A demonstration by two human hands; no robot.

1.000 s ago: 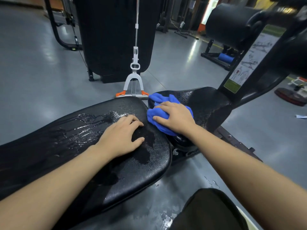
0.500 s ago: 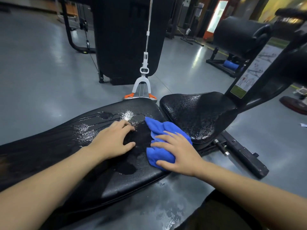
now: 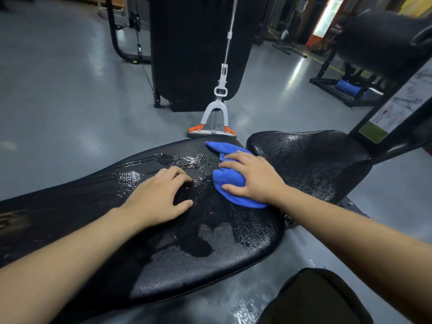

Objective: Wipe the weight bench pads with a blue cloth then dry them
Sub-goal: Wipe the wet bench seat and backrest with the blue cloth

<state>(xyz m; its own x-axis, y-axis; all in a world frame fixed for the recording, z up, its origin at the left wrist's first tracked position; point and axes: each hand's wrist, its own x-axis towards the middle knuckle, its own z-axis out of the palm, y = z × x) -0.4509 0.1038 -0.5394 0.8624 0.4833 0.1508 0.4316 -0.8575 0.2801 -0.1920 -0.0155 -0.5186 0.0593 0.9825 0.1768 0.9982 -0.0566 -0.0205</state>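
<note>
On the far end of the long black bench pad (image 3: 187,249), near the gap to the seat pad (image 3: 311,164), lies the blue cloth (image 3: 230,181), bunched, one corner trailing toward the pad's far edge. Right hand (image 3: 253,178) lies palm-down on top of the cloth; forearm enters from the lower right and crosses the pad's rounded end. Fingers (image 3: 233,157) of that hand spread and slightly curled, thumb along the cloth's near edge, pressing the cloth flat against the pad rather than pinching it. Left hand (image 3: 161,197) rests bare on the same pad just beside the cloth, not touching it; forearm enters from the lower left along the pad. Its fingers are bent, tips on the vinyl, thumb out to the side, holding nothing. Pad surface wet: droplets and a water film around both hands, with darker patches between them and nearer the camera. Seat pad also beaded with water. Beyond the bench, a mop (image 3: 216,113) with white frame and orange clips stands on the grey floor (image 3: 58,101), head just past the long pad's far edge. Wet sheen on the floor below the pad's near edge. No containers in view.
</note>
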